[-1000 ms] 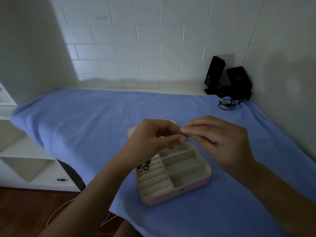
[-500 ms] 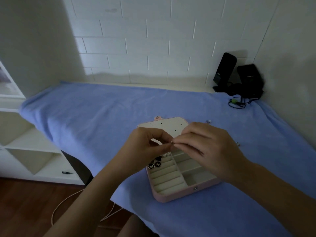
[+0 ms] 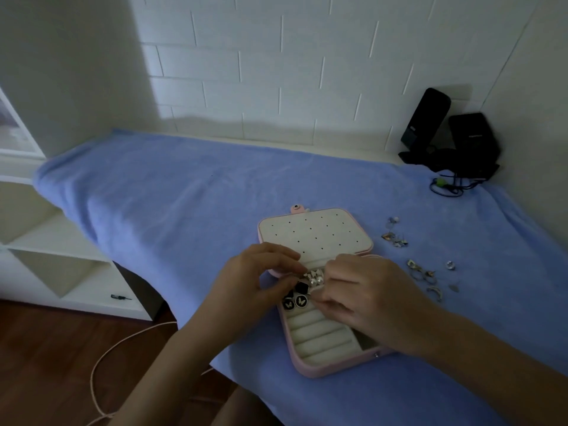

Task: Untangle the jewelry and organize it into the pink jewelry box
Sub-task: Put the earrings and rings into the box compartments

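Blue cloth (image 3: pixel 184 195) covers the table, white brick wall behind. Your pink box (image 3: pixel 322 368) sits open on the cloth near the front edge, lid (image 3: pixel 313 235) laid flat toward the wall w/ its stud holes facing up. In the box's rear-left section: two round black studs (image 3: pixel 295 301), a square black stud (image 3: pixel 301 286) & pearls (image 3: pixel 317 281); ring rolls (image 3: pixel 319 336) run in front of them.

Your L hand (image 3: pixel 246 281) & R hand (image 3: pixel 362 296) are over that section, fingers curled, tips close together by the square stud. Can't tell if either pinches a piece. R hand hides the box's right side.

Loose jewelry (image 3: pixel 427 276) lies on the cloth right of the box, a smaller cluster (image 3: pixel 395 238) beside the lid. Two black speakers (image 3: pixel 445 133) stand in the far-right corner w/ a coiled cable (image 3: pixel 445 187). White shelves (image 3: pixel 46 256) at left, a screwdriver (image 3: pixel 121 297) on the low one.
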### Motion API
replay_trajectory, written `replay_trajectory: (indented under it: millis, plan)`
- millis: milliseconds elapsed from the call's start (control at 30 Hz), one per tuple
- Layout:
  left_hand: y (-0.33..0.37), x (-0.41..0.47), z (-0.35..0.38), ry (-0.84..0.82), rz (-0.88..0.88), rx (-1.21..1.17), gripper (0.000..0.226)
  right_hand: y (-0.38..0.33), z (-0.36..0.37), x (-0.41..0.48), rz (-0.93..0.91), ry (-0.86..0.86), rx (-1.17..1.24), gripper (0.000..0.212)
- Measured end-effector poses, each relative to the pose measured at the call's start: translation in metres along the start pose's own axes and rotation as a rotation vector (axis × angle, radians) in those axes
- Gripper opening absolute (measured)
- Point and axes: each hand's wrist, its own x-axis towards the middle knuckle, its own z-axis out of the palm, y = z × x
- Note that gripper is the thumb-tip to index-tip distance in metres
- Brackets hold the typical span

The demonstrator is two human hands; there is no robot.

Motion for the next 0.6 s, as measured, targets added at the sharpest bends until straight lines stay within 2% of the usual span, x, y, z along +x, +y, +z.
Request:
replay_trajectory:
  millis: [267, 400, 500, 600]
  plan:
    - [-0.004, 0.0, 0.003, -0.016, 0.048, 0.012, 0.015, 0.004, -0.01, -0.003, -0.022, -0.083, 0.1, 0.025]
    - [-0.002, 0.0, 0.004, -0.04, 0.091, 0.006, 0.024, 0.006, -0.013, -0.005, 0.025, -0.125, 0.189, 0.023]
    - [-0.002, 0.002, 0.005, -0.051, 0.112, 0.009, 0.025, 0.008, -0.019, -0.003, 0.124, -0.079, 0.35, 0.023]
    - [-0.002, 0.004, 0.005, -0.058, 0.118, -0.002, 0.026, 0.026, -0.04, -0.001, 0.36, 0.031, 0.477, 0.023]
